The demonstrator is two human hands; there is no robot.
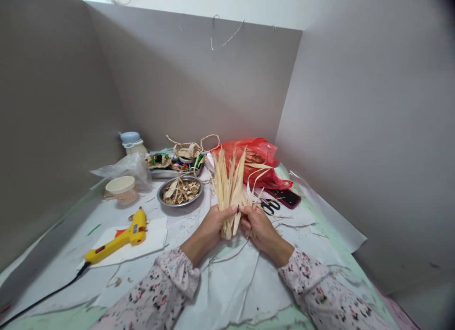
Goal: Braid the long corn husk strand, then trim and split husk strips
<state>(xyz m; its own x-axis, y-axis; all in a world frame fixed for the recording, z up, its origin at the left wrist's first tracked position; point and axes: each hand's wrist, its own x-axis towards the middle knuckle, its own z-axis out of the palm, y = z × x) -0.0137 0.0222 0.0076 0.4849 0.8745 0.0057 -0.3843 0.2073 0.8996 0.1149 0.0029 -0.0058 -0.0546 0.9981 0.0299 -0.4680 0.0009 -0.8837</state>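
The left hand (216, 226) and right hand (261, 228) clamp their fingers (229, 209) on a bundle of dried corn husk strips (229, 192) upright above the counter (227, 292), a yellow glue gun (122, 235) to the left, a steel bowl of husk scraps (179, 190) and a red plastic bag (258, 155) beyond.

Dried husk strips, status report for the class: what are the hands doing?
Left hand, right hand gripping bundle of dried husk strips. Black-handled scissors just beyond right hand.
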